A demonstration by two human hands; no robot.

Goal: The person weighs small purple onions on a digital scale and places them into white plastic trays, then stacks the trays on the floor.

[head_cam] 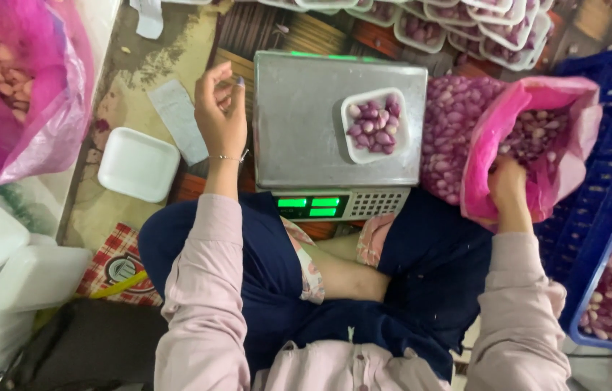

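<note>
While the left hand (220,108) hangs in the air just left of the scale, its fingers are loosely curled inward and hold nothing that can be made out; a thin bracelet sits on the wrist. The right hand (507,182) reaches into the mouth of a pink plastic bag (483,166) full of small purple shallots, its fingers buried among them, so whether they are spread or pinching cannot be told.

Between the two hands stands a metal weighing scale (299,130) with a green lit display and a keypad along its near edge. On the right part of its platform rests a white foam tray (375,124) heaped with purple shallots, well apart from the left hand and nearer the right one. Loose shallots (447,123) lie piled just beside the scale, against the pink bag.

On the floor left of the left hand lies an empty white foam tray (138,164), with more stacked white trays (2,268) near the left edge. A second pink bag (23,80) sits at the upper left. Filled trays (465,18) line the top, and a blue crate (610,145) at the right holds more shallots.
</note>
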